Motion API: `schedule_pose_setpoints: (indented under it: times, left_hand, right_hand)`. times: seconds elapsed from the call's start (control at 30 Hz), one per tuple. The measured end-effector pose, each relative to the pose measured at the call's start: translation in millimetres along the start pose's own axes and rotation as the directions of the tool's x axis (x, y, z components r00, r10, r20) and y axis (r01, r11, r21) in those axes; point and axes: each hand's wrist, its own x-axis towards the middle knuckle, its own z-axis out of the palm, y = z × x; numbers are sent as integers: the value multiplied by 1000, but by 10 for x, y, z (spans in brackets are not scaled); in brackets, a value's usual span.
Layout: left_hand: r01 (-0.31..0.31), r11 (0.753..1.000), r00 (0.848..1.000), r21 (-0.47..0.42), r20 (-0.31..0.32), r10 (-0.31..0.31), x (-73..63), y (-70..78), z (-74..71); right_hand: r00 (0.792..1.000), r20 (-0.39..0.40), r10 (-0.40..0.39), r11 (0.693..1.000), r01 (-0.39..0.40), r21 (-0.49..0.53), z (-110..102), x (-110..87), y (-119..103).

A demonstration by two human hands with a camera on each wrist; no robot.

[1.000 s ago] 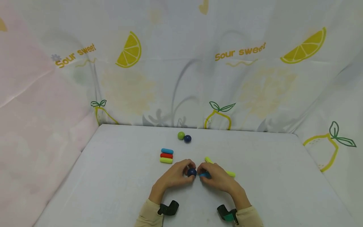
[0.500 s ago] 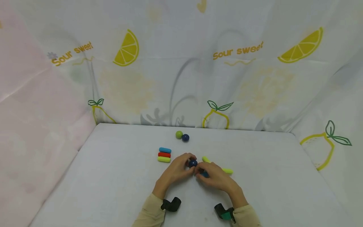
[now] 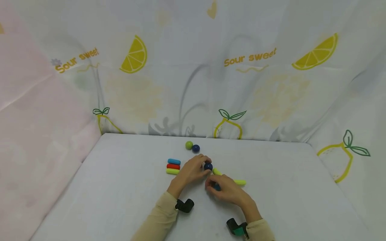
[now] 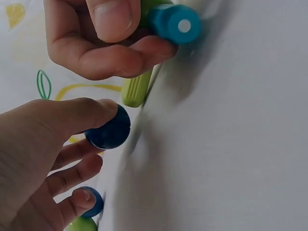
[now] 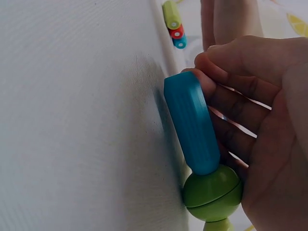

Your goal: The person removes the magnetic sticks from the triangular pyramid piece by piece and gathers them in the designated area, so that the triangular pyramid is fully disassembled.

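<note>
My left hand (image 3: 193, 169) pinches a dark blue ball (image 4: 111, 129) between thumb and fingers, just above the white table. My right hand (image 3: 227, 190) is curled round a blue rod (image 5: 192, 122) close to the tabletop. One end of that rod joins a green ball (image 5: 211, 192), mostly hidden from the head view by the hand. Yellow-green rods (image 3: 240, 182) stick out beyond the right hand. The rod's free end, with a pale dot (image 4: 184, 26), faces the left wrist camera. The two hands are close together but apart.
To the left of my left hand, a blue rod (image 3: 174, 161), a red rod (image 3: 173, 166) and a yellow-green rod (image 3: 172, 171) lie side by side. Farther back sit a green ball (image 3: 189, 145) and another dark blue ball (image 3: 196, 148). A printed curtain (image 3: 169, 83) stands behind the table.
My left hand has moved forward and slightly right with the dark blue ball, away from the blue rod's end. The right hand stays in nearly the same place on the rod.
</note>
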Motion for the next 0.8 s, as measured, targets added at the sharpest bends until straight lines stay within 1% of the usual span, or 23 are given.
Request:
schedule_pose_setpoints:
  times: [0.07, 0.2, 0.3, 0.37, 0.47, 0.6, 0.73, 0.8]
  left_hand:
    - [5, 999, 1000, 33, 3, -5, 50, 3, -19]
    - [35, 996, 999, 83, 6, -36, 139, -12, -56]
    - [42, 995, 999, 88, 1, -42, 203, -33, -85]
    - [30, 995, 1000, 99, -10, -29, 249, -45, -109]
    - [-15, 991, 999, 133, -44, 21, 330, -67, -138]
    - [-61, 983, 993, 176, -90, 78, 429, -102, -154]
    - [-44, 979, 992, 197, -103, 66, 493, -141, -143]
    - [-23, 980, 994, 196, -98, 42, 521, -162, -134]
  right_hand:
    - [1000, 1, 7, 1000, -7, 2, -1, 2, -6]
    - [1000, 5, 24, 1000, -24, -4, 5, 6, -8]
    - [1000, 3, 29, 1000, -29, -11, 7, 4, 0]
    - [1000, 0, 28, 999, -28, -16, 7, 2, 4]
    - [1000, 2, 28, 999, -28, -21, 9, 1, 10]
    - [1000, 4, 29, 999, -29, -20, 6, 0, 9]
    - [1000, 4, 23, 1000, -23, -13, 9, -2, 10]
    - [1000, 4, 21, 1000, -21, -7, 12, -5, 7]
